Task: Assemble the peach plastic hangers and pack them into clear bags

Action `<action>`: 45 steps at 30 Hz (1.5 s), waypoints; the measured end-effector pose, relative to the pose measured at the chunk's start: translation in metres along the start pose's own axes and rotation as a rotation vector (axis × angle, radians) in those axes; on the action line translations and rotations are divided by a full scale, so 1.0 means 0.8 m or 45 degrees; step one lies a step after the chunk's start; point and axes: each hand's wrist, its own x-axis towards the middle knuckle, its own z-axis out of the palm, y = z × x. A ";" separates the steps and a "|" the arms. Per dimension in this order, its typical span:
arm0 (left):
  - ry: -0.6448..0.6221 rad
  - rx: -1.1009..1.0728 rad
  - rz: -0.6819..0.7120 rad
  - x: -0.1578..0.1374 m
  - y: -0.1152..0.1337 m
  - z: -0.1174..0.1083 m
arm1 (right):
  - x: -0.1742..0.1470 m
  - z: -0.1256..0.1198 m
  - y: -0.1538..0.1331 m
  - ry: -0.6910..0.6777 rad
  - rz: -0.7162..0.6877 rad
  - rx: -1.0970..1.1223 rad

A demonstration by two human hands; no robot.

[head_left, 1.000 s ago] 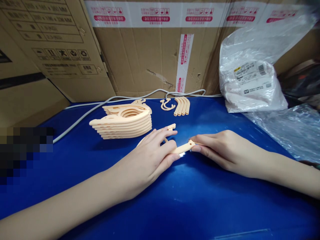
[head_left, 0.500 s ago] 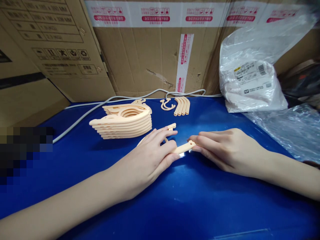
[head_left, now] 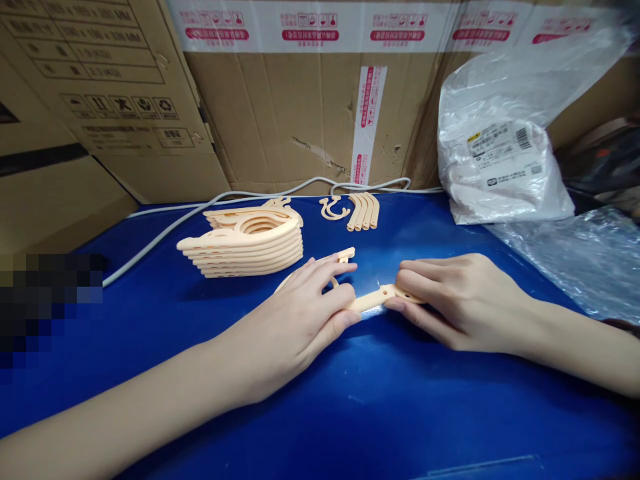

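Observation:
My left hand (head_left: 315, 310) is closed over a cream plastic hanger piece (head_left: 373, 300), whose holed end sticks out towards the right; another end of it shows beyond the fingers. At that holed end my right hand (head_left: 450, 300) pinches a second cream piece (head_left: 407, 294), partly hidden by the fingers. The two pieces meet end to end there. Left of the hands lies a stack of cream hanger parts (head_left: 250, 250). Farther back are a few curved hooks (head_left: 333, 209) and several short curved arms (head_left: 364, 212) laid side by side.
Cardboard boxes (head_left: 310, 100) stand behind the blue table (head_left: 350, 413). A grey cable (head_left: 170, 230) runs along its back and left. On the right are a white plastic bag (head_left: 500, 167) with a label and clear plastic film (head_left: 575, 260).
My right fingers have shifted slightly right along the joint, and more of the second piece shows between them. My left hand stays almost in place.

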 end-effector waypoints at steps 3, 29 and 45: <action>0.000 -0.004 0.005 0.000 0.000 0.001 | 0.000 0.000 0.000 -0.003 -0.003 -0.018; -0.020 0.033 0.024 0.000 -0.003 0.001 | -0.001 0.001 0.001 -0.007 0.011 0.042; -0.015 0.066 0.026 0.002 -0.002 0.001 | -0.001 0.005 0.004 0.033 0.012 0.018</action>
